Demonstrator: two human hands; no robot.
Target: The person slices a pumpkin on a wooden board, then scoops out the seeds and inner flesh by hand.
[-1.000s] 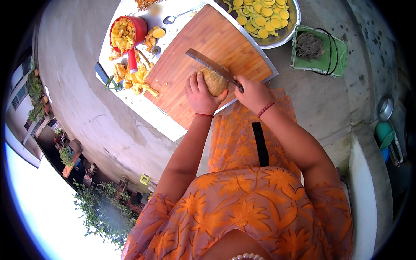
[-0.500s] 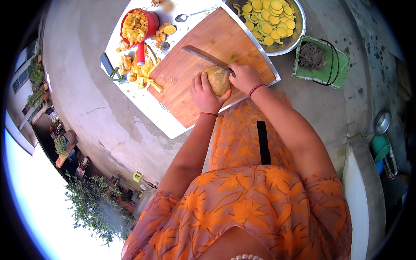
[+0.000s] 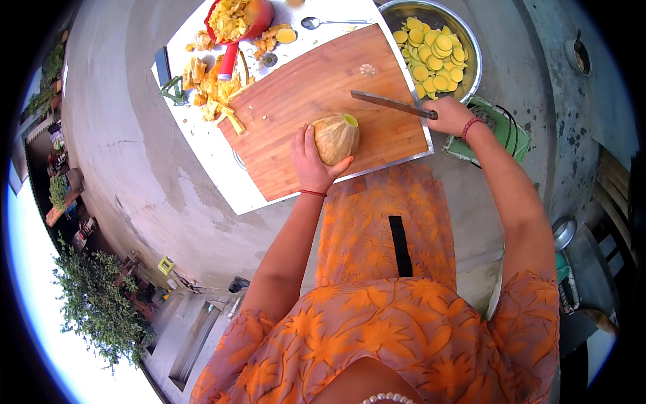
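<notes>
A tan, ribbed pumpkin (image 3: pixel 334 140) rests on the wooden cutting board (image 3: pixel 303 87), its small round cut face showing pale green at the upper right. My left hand (image 3: pixel 311 160) is wrapped round the pumpkin's left and near side, steadying it against the board. Off to the right, past the board's edge, my right hand (image 3: pixel 447 116) grips the handle of a long knife (image 3: pixel 390 102). The blade points left over the board, apart from the pumpkin. Beyond the knife lies a small round cut-off end piece (image 3: pixel 367 70).
A steel bowl (image 3: pixel 475 50) of yellow slices stands at the far right, beside a green container (image 3: pixel 521 148). On the white table (image 3: pixel 235 192), a red handled pot (image 3: pixel 261 20) holds yellow pieces, with peelings (image 3: pixel 214 91) in front and a spoon (image 3: pixel 311 23) nearby.
My right hand has drawn the knife away from the pumpkin to the right. The pumpkin now shows a green cut face, and a small end piece lies on the board.
</notes>
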